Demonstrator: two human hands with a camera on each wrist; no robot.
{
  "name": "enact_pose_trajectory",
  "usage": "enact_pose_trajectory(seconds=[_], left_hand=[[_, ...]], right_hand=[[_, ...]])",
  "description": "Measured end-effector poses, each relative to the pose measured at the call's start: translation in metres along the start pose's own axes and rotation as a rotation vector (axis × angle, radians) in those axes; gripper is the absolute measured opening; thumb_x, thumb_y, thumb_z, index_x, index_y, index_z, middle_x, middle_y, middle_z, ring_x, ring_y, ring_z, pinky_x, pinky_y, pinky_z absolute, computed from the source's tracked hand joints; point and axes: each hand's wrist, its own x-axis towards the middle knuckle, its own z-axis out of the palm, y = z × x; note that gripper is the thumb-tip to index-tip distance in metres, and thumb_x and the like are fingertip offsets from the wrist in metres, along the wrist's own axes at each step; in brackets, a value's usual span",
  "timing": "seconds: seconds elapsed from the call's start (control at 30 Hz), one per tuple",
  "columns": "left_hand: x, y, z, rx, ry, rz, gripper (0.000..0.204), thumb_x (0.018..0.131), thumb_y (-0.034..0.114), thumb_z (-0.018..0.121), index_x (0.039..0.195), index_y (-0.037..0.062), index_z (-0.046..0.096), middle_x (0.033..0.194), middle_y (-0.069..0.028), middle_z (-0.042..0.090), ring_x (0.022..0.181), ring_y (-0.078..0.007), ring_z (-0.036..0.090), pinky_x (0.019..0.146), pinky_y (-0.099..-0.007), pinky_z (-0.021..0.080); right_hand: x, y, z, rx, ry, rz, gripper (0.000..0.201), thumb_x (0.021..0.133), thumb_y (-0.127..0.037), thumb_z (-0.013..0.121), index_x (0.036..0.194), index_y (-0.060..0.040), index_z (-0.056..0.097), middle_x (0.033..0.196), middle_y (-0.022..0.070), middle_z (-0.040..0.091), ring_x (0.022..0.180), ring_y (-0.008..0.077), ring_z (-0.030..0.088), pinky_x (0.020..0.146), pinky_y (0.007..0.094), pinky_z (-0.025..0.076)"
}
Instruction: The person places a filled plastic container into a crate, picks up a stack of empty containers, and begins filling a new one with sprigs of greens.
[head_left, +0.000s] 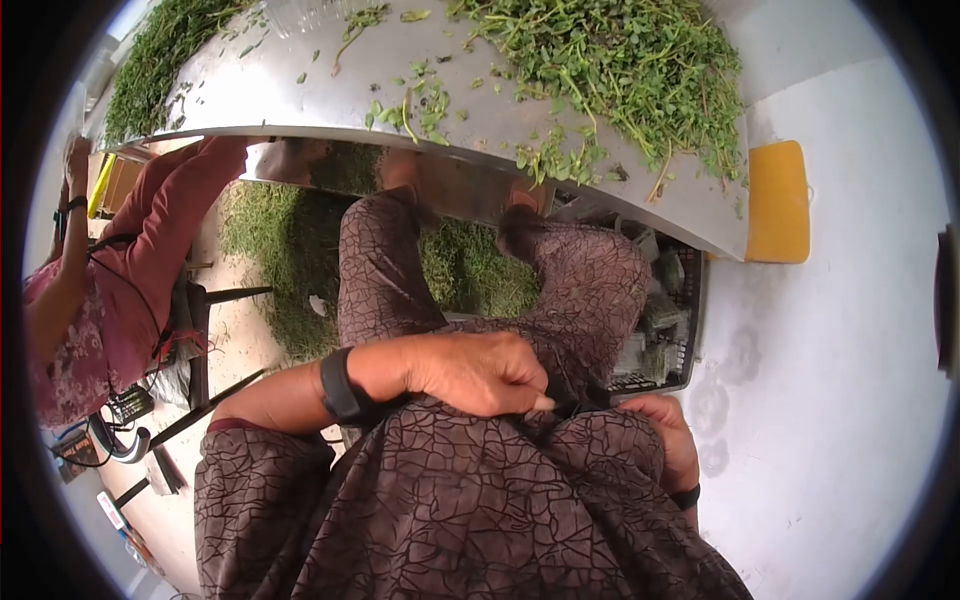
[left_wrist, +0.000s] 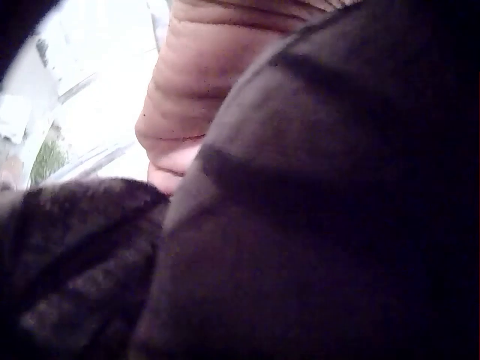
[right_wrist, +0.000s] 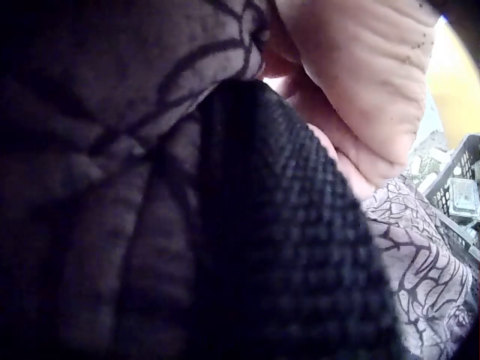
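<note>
In the head view my left hand (head_left: 480,372), a dark band round its wrist, lies over my lap with its fingers curled on the edge of the dark patterned top (head_left: 430,490). My right hand (head_left: 672,432) is at the other side of the lap, its fingers gripping a fold of the same cloth and partly hidden by it. Folds of cloth cover much of the left wrist view, beside the left hand (left_wrist: 199,71). Black ribbed fabric (right_wrist: 292,225) runs up to the right hand (right_wrist: 364,82) in the right wrist view. Both sets of fingertips are mostly hidden.
Green plants (head_left: 620,70) lie on a metal table (head_left: 270,95) in front, with more greens (head_left: 485,280) below it. A black crate (head_left: 690,335) with clear containers stands right of the knees, near a yellow board (head_left: 778,200). Another person (head_left: 110,310) sits at the left.
</note>
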Motion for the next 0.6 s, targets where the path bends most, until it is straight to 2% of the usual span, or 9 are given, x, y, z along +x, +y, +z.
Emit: enact_pose_trajectory(seconds=[0.03,0.13,0.2,0.27,0.3,0.4,0.47,0.5,0.6], left_hand=[[-0.001,0.001,-0.001,0.051,-0.03,-0.032,0.037,0.09,0.025,0.054,0.062,0.0016,0.053,0.05,-0.0058,0.044,0.048,-0.0165,0.041,0.051,-0.0348,0.036],[-0.007,0.007,0.0,0.245,0.051,0.028,0.036,0.09,0.019,0.055,0.059,0.0026,0.047,0.049,-0.0033,0.04,0.044,-0.0183,0.037,0.047,-0.0347,0.032],[-0.008,0.007,-0.002,0.337,0.076,0.02,0.036,0.087,0.019,0.057,0.056,0.0029,0.049,0.054,-0.0051,0.048,0.051,-0.0242,0.046,0.052,-0.0365,0.038],[-0.004,-0.011,-0.004,0.504,0.186,0.3,0.029,0.086,0.019,0.056,0.063,0.0024,0.054,0.066,-0.0064,0.055,0.065,-0.0263,0.053,0.058,-0.0372,0.042],[-0.003,-0.014,-0.005,0.521,0.191,0.308,0.029,0.086,0.019,0.056,0.063,0.0024,0.054,0.066,-0.0064,0.055,0.065,-0.0263,0.053,0.058,-0.0372,0.042],[-0.009,-0.013,-0.006,0.59,0.084,0.11,0.017,0.086,0.017,0.056,0.081,0.0014,0.059,0.078,-0.0091,0.057,0.079,-0.0278,0.056,0.066,-0.0379,0.045],[-0.015,-0.006,-0.01,0.307,0.192,0.021,0.022,0.087,0.017,0.054,0.101,0.0016,0.058,0.085,-0.0126,0.058,0.081,-0.0276,0.058,0.07,-0.0389,0.046],[-0.015,-0.008,-0.015,0.312,0.08,-0.025,0.025,0.089,0.018,0.052,0.108,0.0018,0.057,0.088,-0.0132,0.06,0.083,-0.0256,0.06,0.072,-0.0375,0.047],[-0.019,-0.014,-0.018,0.269,0.045,-0.054,0.026,0.09,0.017,0.051,0.108,0.0011,0.057,0.087,-0.0125,0.061,0.08,-0.0256,0.06,0.071,-0.0361,0.046]], right_hand=[[0.001,0.003,-0.002,0.004,0.004,0.021,0.017,0.086,0.002,0.054,0.1,0.0069,0.063,0.093,0.0105,0.067,0.081,0.015,0.064,0.075,0.0247,0.052],[0.0,0.01,0.004,0.069,0.026,0.102,0.02,0.088,0.0,0.052,0.104,0.0064,0.062,0.096,0.0101,0.067,0.085,0.0148,0.064,0.077,0.0262,0.052],[0.004,0.011,0.001,-0.019,-0.036,0.103,0.022,0.09,-0.002,0.05,0.108,0.0061,0.061,0.102,0.0091,0.065,0.091,0.0145,0.062,0.08,0.0264,0.05],[0.005,0.003,0.003,-0.074,-0.076,0.163,0.023,0.091,-0.004,0.051,0.111,0.0051,0.059,0.105,0.0067,0.064,0.093,0.013,0.06,0.083,0.0251,0.049],[0.007,0.002,0.002,-0.084,-0.081,0.146,0.023,0.091,-0.004,0.051,0.111,0.0051,0.059,0.105,0.0067,0.064,0.093,0.013,0.06,0.083,0.0251,0.049],[0.012,0.003,0.0,-0.346,-0.043,0.02,0.024,0.092,-0.007,0.052,0.114,0.0034,0.057,0.105,0.0043,0.062,0.094,0.0112,0.058,0.085,0.024,0.047],[0.016,0.002,-0.004,-0.501,-0.052,0.018,0.024,0.093,-0.007,0.05,0.115,0.0024,0.056,0.102,0.0024,0.062,0.094,0.0095,0.057,0.084,0.0235,0.046],[0.018,0.002,-0.006,-0.507,-0.055,-0.003,0.024,0.093,-0.007,0.05,0.115,0.0024,0.056,0.102,0.0024,0.062,0.094,0.0095,0.057,0.084,0.0235,0.046],[0.024,0.002,-0.008,-0.475,-0.066,0.11,0.022,0.093,-0.003,0.048,0.113,0.0014,0.057,0.102,0.0015,0.061,0.095,0.0085,0.055,0.085,0.0226,0.045]])
